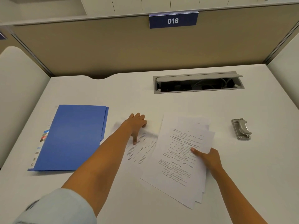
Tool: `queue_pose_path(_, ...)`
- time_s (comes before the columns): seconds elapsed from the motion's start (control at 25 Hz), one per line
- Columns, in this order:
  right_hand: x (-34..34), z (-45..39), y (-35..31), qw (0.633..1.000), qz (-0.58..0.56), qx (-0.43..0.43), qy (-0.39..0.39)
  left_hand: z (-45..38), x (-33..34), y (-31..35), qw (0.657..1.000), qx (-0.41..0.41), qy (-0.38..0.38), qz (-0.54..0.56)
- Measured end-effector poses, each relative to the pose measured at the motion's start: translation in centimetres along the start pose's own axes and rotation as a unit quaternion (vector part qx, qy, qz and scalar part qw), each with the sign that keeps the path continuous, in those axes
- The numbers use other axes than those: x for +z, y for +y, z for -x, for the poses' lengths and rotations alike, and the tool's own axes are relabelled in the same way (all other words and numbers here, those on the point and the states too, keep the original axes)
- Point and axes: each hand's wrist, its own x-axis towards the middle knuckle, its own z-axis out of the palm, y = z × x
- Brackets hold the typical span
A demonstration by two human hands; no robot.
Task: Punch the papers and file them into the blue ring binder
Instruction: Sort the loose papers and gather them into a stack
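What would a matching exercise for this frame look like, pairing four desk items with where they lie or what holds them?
Items:
1. blue ring binder
2. hole punch
3. stack of papers
4. single sheet

States:
A. held by the right hand
B. closed, flat at the desk's left
C. pressed by the left hand, thumb down
D. alone at the desk's right, untouched

Pairs: 1-B, 2-D, 3-A, 4-C
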Motion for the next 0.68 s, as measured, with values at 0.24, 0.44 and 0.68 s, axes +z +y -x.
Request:
queue_pose_path(0.24,-0.1,-0.2,0.2,1.000,0.009,0.003,0.001,1.3,-0.7,-1.0,0.999,0.004,0.006,0.048)
queue_pose_path(0.44,-0.1,0.0,0.0,1.000,0.013,0.002,0.005,4.7,-6.8,-4.7,0.993,-0.074,0.055,0.075)
queue_pose_path(0.68,-0.1,0.1,-0.2,1.000,0.010,0.004,-0.001,7.4,-15.5,-6.1,0.984,-0.091,0.130,-0.075)
